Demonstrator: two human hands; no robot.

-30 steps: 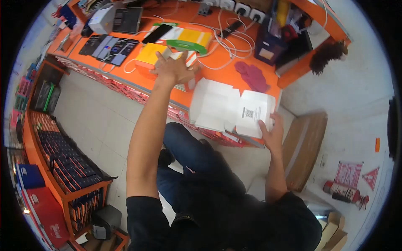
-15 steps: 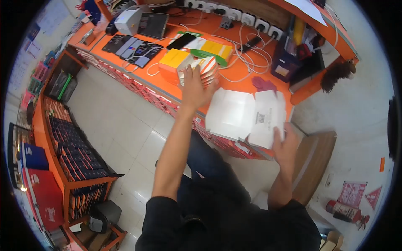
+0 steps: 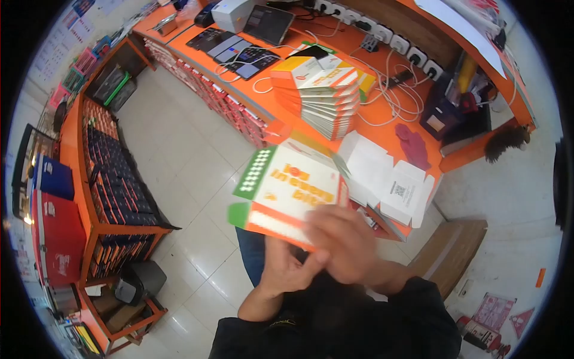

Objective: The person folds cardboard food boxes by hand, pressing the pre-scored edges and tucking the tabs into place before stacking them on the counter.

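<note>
A partly opened cardboard food box [image 3: 287, 185], white with orange, yellow and green print, is held up in front of me. My left hand [image 3: 290, 266] grips its lower edge, thumb pointing right. At the lower right corner, my right hand [image 3: 341, 239] is blurred, its fingers curled over the printed face. Beyond it, a fanned stack of flat folded food boxes [image 3: 329, 105] lies on the orange counter [image 3: 382, 125]. To the right, an unfolded white box [image 3: 403, 191] lies with its plain inside and a printed code facing up.
A pink cloth [image 3: 412, 146] lies behind the unfolded box. White cables [image 3: 397, 105] run from a row of sockets [image 3: 382, 36]. Tablets [image 3: 248, 60] and a dark organizer bin [image 3: 445, 107] sit on the counter. A large brown carton [image 3: 451, 257] leans by the wall.
My left hand has left the stack, which now lies fanned out. Both hands have come together on one printed food box; my right hand has let go of the unfolded white box.
</note>
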